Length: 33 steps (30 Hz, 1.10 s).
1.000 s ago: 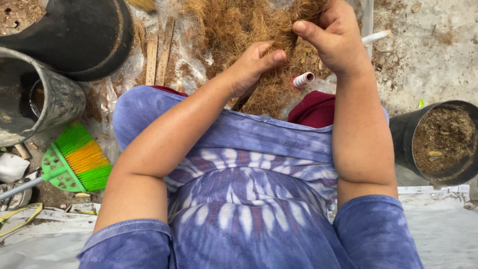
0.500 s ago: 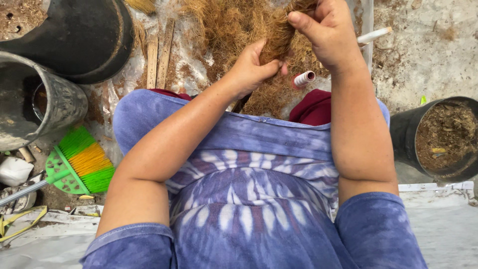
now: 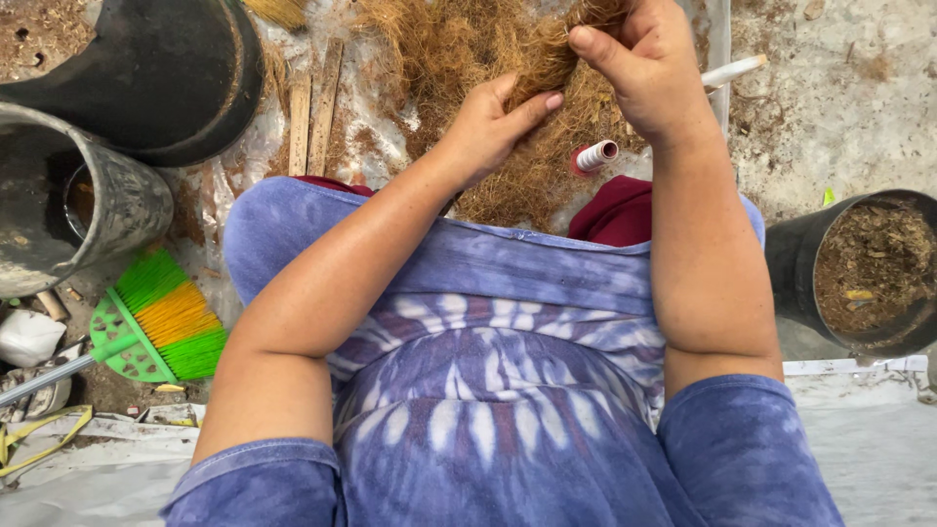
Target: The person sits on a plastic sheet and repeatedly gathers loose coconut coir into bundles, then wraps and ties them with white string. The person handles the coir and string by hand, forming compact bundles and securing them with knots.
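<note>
A heap of brown coconut fibre (image 3: 459, 54) lies on plastic sheeting in front of me. Between both hands stretches a tuft of the fibre (image 3: 547, 68). My left hand (image 3: 493, 127) pinches its lower end with thumb and fingers. My right hand (image 3: 639, 68) grips its upper end near the top edge of the view. A small spool with red-and-white thread (image 3: 595, 156) lies just below the hands, beside the heap. My blue tie-dye shirt fills the lower half of the view.
A large black pot (image 3: 156, 73) lies top left above a grey metal bucket (image 3: 83, 210). A green-and-yellow broom head (image 3: 161, 322) is at left. A black pot with soil (image 3: 869, 273) stands at right. Two wooden sticks (image 3: 312, 117) lie beside the fibre.
Both hands have closed on a tuft of fibre and drawn it up from the heap; the right hand rose slightly, the left moved up and right toward it.
</note>
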Each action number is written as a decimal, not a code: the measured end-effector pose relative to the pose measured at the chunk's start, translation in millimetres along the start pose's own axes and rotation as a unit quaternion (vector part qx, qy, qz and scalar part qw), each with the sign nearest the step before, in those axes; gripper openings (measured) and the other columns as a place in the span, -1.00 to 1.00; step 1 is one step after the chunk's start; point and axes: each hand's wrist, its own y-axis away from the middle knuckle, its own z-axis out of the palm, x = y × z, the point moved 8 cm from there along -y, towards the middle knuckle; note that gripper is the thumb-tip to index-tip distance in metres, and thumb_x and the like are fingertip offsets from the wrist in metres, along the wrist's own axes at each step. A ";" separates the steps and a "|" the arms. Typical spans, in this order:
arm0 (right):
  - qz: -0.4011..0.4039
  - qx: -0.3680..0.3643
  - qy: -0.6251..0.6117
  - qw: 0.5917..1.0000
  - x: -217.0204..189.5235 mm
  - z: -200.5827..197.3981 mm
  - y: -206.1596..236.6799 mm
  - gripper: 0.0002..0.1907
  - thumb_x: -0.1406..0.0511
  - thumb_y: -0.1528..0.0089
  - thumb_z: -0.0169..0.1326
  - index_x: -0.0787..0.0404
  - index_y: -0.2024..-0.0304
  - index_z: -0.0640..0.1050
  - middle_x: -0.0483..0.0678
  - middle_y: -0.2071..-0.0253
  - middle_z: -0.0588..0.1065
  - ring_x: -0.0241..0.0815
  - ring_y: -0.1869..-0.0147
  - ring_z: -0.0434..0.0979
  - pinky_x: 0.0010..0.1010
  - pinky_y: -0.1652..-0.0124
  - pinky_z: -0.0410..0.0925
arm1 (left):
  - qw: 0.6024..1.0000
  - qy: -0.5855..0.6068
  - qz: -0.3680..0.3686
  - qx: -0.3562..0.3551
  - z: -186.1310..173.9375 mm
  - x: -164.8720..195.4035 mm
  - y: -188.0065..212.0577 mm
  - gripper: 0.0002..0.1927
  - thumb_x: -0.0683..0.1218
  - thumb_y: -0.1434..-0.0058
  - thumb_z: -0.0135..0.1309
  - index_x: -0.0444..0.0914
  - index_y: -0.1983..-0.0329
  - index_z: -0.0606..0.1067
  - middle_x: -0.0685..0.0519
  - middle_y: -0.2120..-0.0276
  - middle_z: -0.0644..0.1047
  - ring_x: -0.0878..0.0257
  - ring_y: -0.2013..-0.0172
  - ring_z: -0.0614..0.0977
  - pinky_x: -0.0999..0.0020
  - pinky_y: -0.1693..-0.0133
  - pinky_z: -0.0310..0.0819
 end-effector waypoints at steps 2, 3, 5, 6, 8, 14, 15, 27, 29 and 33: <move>-0.003 -0.006 0.016 1.000 -1.9 1.6 0.3 -0.68 0.39 -0.48 0.19 0.33 -0.25 0.46 -0.10 -0.10 0.52 -0.32 -0.17 0.50 -0.46 -0.22 0.38 | 0.989 -0.062 0.133 -0.009 -0.3 21.7 3.0 -0.79 -0.03 -0.44 0.13 -0.27 0.06 0.49 0.06 0.28 0.50 0.27 0.27 0.54 0.40 0.22 0.50; -0.007 -0.007 0.023 1.000 -3.1 1.5 1.3 -0.68 0.39 -0.49 0.20 0.33 -0.25 0.45 -0.10 -0.10 0.51 -0.33 -0.17 0.50 -0.46 -0.21 0.39 | 0.962 -0.103 0.253 -0.016 2.7 40.4 9.7 -0.83 -0.07 -0.48 0.11 -0.28 0.02 0.50 -0.06 0.15 0.46 0.16 0.14 0.51 0.35 0.09 0.48; -0.006 -0.008 0.022 1.000 -3.4 0.8 2.4 -0.69 0.39 -0.50 0.19 0.34 -0.25 0.45 -0.09 -0.09 0.51 -0.32 -0.16 0.51 -0.46 -0.20 0.39 | 0.965 -0.052 0.253 -0.051 5.4 42.1 10.6 -0.81 -0.13 -0.47 0.09 -0.30 -0.06 0.48 -0.08 0.03 0.49 0.12 0.04 0.54 0.31 -0.03 0.51; -0.001 -0.009 0.015 1.000 -2.9 0.3 3.2 -0.70 0.39 -0.50 0.18 0.34 -0.25 0.45 -0.09 -0.09 0.52 -0.31 -0.16 0.51 -0.45 -0.20 0.40 | 0.988 0.039 0.131 -0.076 6.9 25.6 3.7 -0.76 -0.13 -0.42 0.10 -0.30 -0.10 0.46 0.01 0.05 0.56 0.20 0.09 0.60 0.32 -0.02 0.56; 0.007 -0.008 0.003 1.000 -2.3 -1.0 3.6 -0.71 0.39 -0.51 0.18 0.34 -0.24 0.46 -0.07 -0.08 0.52 -0.31 -0.15 0.53 -0.45 -0.19 0.41 | 0.985 0.129 0.037 -0.106 13.5 14.2 2.8 -0.66 -0.16 -0.38 0.09 -0.30 -0.19 0.40 0.08 0.06 0.63 0.28 0.06 0.65 0.34 -0.07 0.56; 0.007 -0.006 -0.009 1.000 -5.0 1.8 3.4 -0.72 0.40 -0.51 0.18 0.33 -0.22 0.45 -0.07 -0.09 0.52 -0.30 -0.15 0.53 -0.44 -0.17 0.43 | 0.986 0.127 0.041 -0.104 9.4 7.0 4.9 -0.48 -0.20 -0.42 0.14 -0.30 -0.39 0.26 0.03 0.18 0.58 0.27 0.08 0.58 0.34 -0.05 0.48; 0.011 -0.004 -0.006 1.000 -4.9 2.5 3.0 -0.73 0.40 -0.50 0.19 0.34 -0.20 0.45 -0.07 -0.08 0.52 -0.30 -0.15 0.53 -0.44 -0.17 0.43 | 0.982 0.151 0.021 -0.107 9.7 0.8 4.6 -0.50 -0.19 -0.44 0.17 -0.35 -0.38 0.32 0.04 0.22 0.54 0.27 0.13 0.54 0.33 0.00 0.46; 0.015 -0.039 0.016 0.999 0.1 10.2 5.4 -0.60 0.33 -0.48 0.22 0.30 -0.30 0.41 -0.10 -0.15 0.52 -0.32 -0.22 0.51 -0.44 -0.25 0.40 | 0.970 0.197 -0.129 -0.057 -3.2 -24.5 -1.8 -0.36 0.54 -0.26 -0.25 -0.01 -0.03 0.36 0.16 0.35 0.56 0.39 0.44 0.51 0.43 0.40 0.36; 0.012 -0.047 -0.008 0.999 1.2 11.4 8.2 -0.57 0.33 -0.47 0.24 0.28 -0.31 0.39 -0.11 -0.16 0.51 -0.32 -0.24 0.50 -0.44 -0.26 0.39 | 0.969 0.183 -0.162 -0.035 -2.9 -24.7 0.3 -0.43 0.46 -0.30 -0.22 -0.02 -0.02 0.39 0.17 0.37 0.58 0.40 0.48 0.48 0.44 0.42 0.33; 0.015 -0.057 0.000 0.998 0.4 6.9 13.5 -0.63 0.34 -0.47 0.26 0.29 -0.22 0.41 -0.14 -0.06 0.50 -0.34 -0.11 0.47 -0.46 -0.18 0.39 | 0.966 0.184 -0.152 -0.097 7.5 -11.4 6.1 -0.48 0.30 -0.46 -0.16 -0.23 0.05 0.47 0.15 0.52 0.45 0.39 0.60 0.34 0.46 0.44 0.25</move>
